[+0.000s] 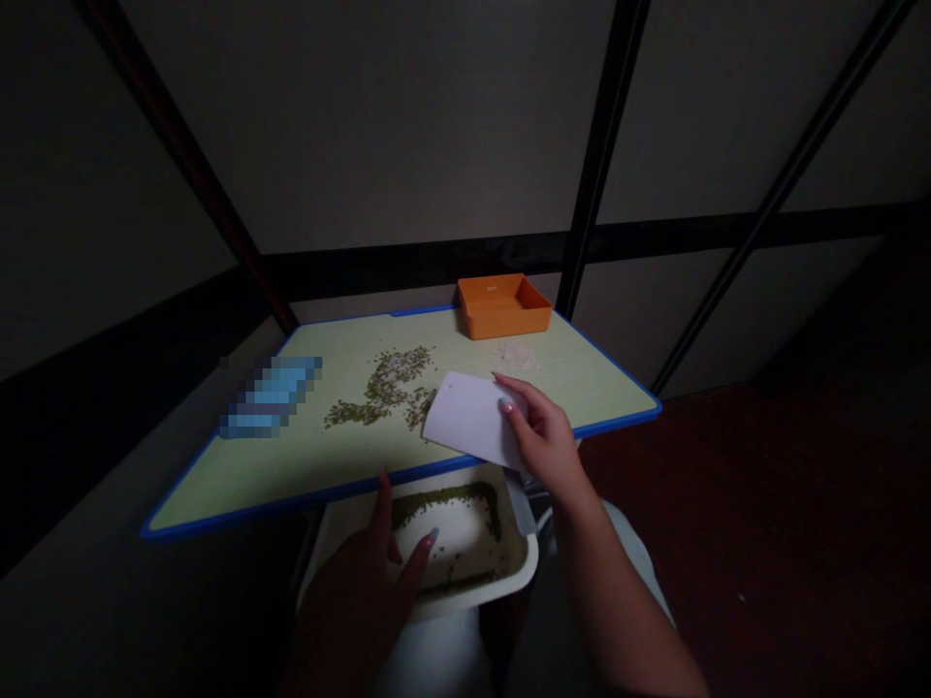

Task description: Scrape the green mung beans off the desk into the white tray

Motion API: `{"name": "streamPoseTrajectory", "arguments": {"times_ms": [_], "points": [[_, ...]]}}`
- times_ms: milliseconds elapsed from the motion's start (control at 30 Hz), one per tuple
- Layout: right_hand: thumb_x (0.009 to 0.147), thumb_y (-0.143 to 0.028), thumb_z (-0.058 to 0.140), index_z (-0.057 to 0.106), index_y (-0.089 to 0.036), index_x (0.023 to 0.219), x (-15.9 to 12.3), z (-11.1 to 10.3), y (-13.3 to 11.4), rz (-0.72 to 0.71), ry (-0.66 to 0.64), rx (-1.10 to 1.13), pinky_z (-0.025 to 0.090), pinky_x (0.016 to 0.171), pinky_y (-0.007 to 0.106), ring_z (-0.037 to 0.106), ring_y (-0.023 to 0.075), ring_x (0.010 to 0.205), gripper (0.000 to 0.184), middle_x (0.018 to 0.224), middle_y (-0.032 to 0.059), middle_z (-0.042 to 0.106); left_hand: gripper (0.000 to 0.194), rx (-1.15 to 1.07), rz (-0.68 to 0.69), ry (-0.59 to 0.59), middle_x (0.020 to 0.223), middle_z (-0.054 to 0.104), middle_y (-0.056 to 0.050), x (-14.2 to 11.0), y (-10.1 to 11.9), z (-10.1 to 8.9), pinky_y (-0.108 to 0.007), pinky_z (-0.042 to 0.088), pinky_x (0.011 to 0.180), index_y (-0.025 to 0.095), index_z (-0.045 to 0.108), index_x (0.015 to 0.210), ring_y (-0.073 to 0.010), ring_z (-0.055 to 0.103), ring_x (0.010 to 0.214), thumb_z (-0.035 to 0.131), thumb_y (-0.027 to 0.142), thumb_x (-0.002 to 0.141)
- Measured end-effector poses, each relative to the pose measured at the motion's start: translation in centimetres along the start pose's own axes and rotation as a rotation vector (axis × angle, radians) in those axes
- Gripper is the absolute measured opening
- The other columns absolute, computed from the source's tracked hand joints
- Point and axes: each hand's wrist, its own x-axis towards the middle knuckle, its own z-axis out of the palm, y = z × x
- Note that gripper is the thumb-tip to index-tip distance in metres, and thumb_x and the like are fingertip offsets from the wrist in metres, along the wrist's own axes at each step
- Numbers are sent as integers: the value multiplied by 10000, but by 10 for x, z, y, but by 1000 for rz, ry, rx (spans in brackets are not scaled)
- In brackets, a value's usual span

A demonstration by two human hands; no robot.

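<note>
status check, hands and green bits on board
Right hand gripping flat white card. Left hand open over white tub. Small green pieces scattered on pale-green, blue-edged board. Orange rectangular tray at far edge, apart.

The scene was dimly lit: most light was caught by the table [582, 383], the card [469, 415] and the right hand [547, 432], while the left hand [385, 560] was sunk in shadow and the table's near left edge was darkened. The wall [422, 126] was left murky, and the floor [727, 475] was almost swallowed by blackness at far right. A blue item [272, 396] was masked by coarse pixel blocks, and the outer view was stretched by wide-angle distortion.
</note>
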Motion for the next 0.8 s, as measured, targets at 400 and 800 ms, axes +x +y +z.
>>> {"name": "streamPoseTrajectory", "arguments": {"times_ms": [400, 800], "points": [[931, -235, 537, 703, -237, 1214, -1, 5, -3, -25, -114, 14, 467, 1056, 370, 641, 208, 1199, 328, 1261, 58, 720, 825, -19, 7, 4, 850, 646, -5, 0, -2, 2, -307, 388, 692, 174, 2, 1568, -187, 626, 825, 307, 573, 914], [910, -317, 574, 644, -259, 1255, -1, -7, -8, -7, -68, 41, 525, 884, 354, 658, 220, 1049, 357, 1273, 64, 688, 818, -14, -14, 2, 886, 652, -12, 0, -1, 1, -308, 378, 701, 199, 20, 1571, -201, 626, 859, 301, 586, 908]]}}
